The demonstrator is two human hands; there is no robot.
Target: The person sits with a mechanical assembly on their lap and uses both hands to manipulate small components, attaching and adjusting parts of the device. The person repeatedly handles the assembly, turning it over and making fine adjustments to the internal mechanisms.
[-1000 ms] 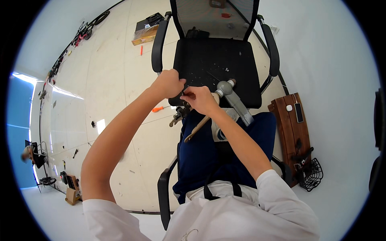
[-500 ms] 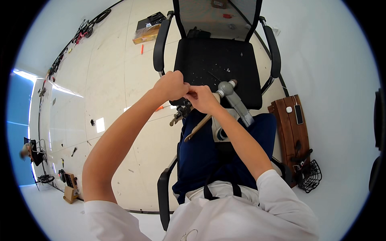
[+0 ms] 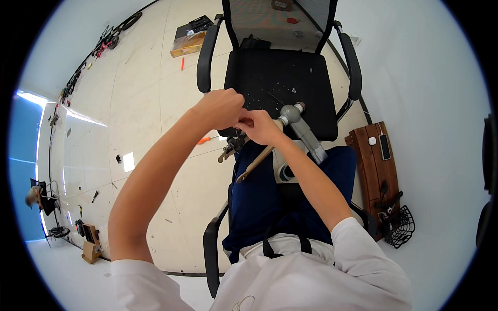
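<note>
Both hands meet over the left front edge of a black chair seat (image 3: 280,72). My left hand (image 3: 223,108) is closed, with its fingers curled against the right hand's fingertips. My right hand (image 3: 260,127) is closed in a pinch right beside it. Whatever they pinch is hidden by the fingers. Just beneath them is a dark metal part (image 3: 233,145) with small jaw-like ends. A tan curved lever (image 3: 254,165) extends toward my lap. To the right, a grey assembly with a round ball-like hub (image 3: 290,113) and a flat arm (image 3: 309,142) rests across the seat edge and my knees.
Small white bits and a thin dark rod (image 3: 275,97) lie on the seat. An orange-handled tool (image 3: 203,140) is on the floor. Right of my legs is a brown wooden box (image 3: 371,171) with a phone (image 3: 384,147) on it. A black wire basket (image 3: 400,228) stands beside it.
My left hand has shifted slightly and turned at the wrist, its forearm moving a little to the right. More of the orange-handled tool shows. My right hand stays nearly where it was.
</note>
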